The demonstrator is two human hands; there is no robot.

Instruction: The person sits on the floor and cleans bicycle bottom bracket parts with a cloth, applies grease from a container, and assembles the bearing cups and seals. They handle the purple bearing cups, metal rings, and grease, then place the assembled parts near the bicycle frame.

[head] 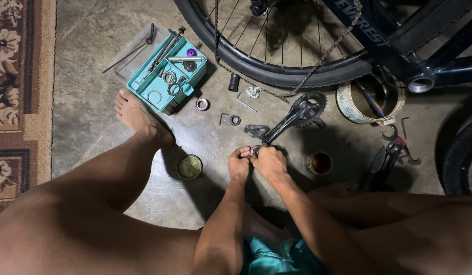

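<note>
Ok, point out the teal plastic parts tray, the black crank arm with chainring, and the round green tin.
teal plastic parts tray (144,87), head view, left rim.
black crank arm with chainring (286,122), head view, arm's middle.
round green tin (189,166), head view, centre.

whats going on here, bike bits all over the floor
A person sits on the concrete floor beside a bicycle. Both hands meet over a small purple ring: the left hand and right hand pinch it together. A crank arm with chainring lies just beyond, and a teal parts tray sits farther left.
</note>
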